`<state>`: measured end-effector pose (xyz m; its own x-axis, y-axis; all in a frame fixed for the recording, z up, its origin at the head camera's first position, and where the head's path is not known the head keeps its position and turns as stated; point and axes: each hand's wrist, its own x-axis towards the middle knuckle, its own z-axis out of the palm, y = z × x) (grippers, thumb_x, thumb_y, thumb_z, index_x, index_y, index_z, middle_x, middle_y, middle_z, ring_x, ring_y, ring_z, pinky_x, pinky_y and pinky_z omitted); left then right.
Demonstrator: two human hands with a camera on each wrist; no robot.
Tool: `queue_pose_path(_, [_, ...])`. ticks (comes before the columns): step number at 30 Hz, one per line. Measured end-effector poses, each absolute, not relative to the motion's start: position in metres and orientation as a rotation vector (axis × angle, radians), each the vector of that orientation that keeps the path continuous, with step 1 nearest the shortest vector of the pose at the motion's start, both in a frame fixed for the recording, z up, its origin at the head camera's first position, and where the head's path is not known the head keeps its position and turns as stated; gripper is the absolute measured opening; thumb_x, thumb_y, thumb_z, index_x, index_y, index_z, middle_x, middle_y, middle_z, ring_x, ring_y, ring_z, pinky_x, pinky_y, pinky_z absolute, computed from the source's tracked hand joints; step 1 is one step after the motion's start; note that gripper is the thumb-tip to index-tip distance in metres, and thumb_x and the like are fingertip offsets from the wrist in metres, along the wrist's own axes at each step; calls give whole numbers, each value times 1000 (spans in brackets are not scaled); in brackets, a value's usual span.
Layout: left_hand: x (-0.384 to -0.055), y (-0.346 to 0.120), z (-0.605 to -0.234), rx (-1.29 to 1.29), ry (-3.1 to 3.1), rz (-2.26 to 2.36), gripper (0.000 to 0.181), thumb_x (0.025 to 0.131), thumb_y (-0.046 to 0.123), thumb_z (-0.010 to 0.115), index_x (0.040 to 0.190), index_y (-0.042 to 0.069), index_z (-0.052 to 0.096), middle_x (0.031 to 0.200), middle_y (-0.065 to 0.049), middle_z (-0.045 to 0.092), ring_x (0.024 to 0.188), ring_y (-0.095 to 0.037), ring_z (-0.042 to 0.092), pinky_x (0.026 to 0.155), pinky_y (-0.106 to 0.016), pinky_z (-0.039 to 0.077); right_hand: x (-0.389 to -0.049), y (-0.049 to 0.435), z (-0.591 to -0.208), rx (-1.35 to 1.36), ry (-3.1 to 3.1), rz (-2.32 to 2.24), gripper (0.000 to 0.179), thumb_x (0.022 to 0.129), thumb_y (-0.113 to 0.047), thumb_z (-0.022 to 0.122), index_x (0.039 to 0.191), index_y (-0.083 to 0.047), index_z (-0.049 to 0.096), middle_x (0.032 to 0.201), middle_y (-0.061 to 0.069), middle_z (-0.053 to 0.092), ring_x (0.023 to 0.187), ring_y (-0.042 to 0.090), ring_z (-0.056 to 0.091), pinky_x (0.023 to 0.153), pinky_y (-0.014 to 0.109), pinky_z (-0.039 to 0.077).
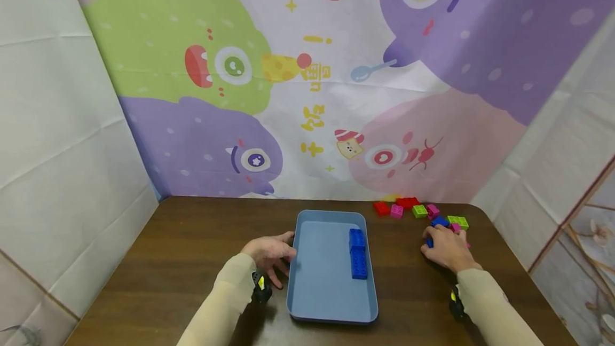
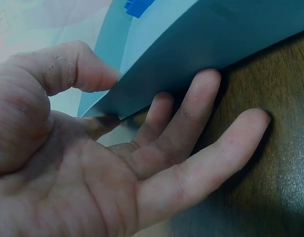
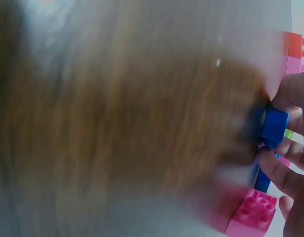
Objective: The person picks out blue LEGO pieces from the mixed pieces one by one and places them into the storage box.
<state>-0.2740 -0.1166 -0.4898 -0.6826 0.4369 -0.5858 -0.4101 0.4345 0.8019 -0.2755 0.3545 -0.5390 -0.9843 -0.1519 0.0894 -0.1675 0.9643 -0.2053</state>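
Note:
A blue-grey tray (image 1: pixel 317 292) lies on the table, with two blue toy bricks (image 1: pixel 358 266) end to end along its right wall. My left hand (image 1: pixel 268 252) is at the tray's left side. Its thumb and a finger hold the wall at the rim, while the other fingers spread loosely by the outer side. Over at the right, my right hand (image 1: pixel 447 248) pinches a blue brick (image 3: pixel 274 126) between thumb and fingertips. Close beside that hand sit a pink brick (image 3: pixel 252 215) and another blue brick (image 1: pixel 439 221). The right palm is hidden.
Along the table's back right edge lie red bricks (image 1: pixel 407 203), a pink brick (image 1: pixel 396 211) and green bricks (image 1: pixel 419 211). Behind the brown table (image 1: pixel 202 260) hangs a cartoon-printed cloth (image 1: pixel 307 122). Pale cloth walls stand at both sides.

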Motion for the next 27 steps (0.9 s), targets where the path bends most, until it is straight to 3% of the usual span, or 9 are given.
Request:
queue_pose_path(7, [-273,-116,-494,26,1876,1359,93,88,9,60,165,19,8,122,-26,56,96,-43,66,67,-65,59,-277,343,-538,298,-3024,396,28,82,-20,74,107,-9,70,106,14,65,100,39,62,89,67,34])
queue_pose_path(15, [-273,-118,-494,8,1867,1360,94,88,8,61,165,19,8,124,-26,55,97,-43,65,68,-65,59,-290,325,-530,458,-3087,578,34,84,-12,76,115,0,69,112,19,70,103,38,64,95,62,52])
queue_pose_path(27, [-273,-118,-492,0,1878,1358,93,87,8,61,165,19,11,122,-26,55,96,-43,65,68,-66,58,-297,303,-525,613,-3023,637,31,86,-8,76,115,-1,70,112,14,71,103,32,66,96,56,55])
